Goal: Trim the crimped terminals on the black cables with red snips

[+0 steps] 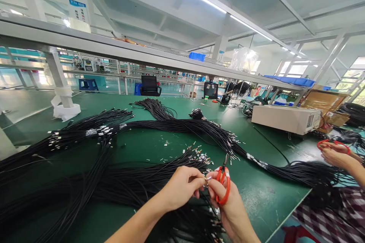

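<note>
left hand [182, 186] – fingers pinch wire end [207, 179] | right hand [228, 201] – fingers grip red scissors [222, 184] | blue bin [196, 56] contents hidden

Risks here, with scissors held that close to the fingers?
1. The right hand holds the orange-handled scissors right beside the left hand fingertips pinching a small metal wire terminal; a slip might nick a finger.
2. The tangled black cable bundles underneath could snag.
</note>
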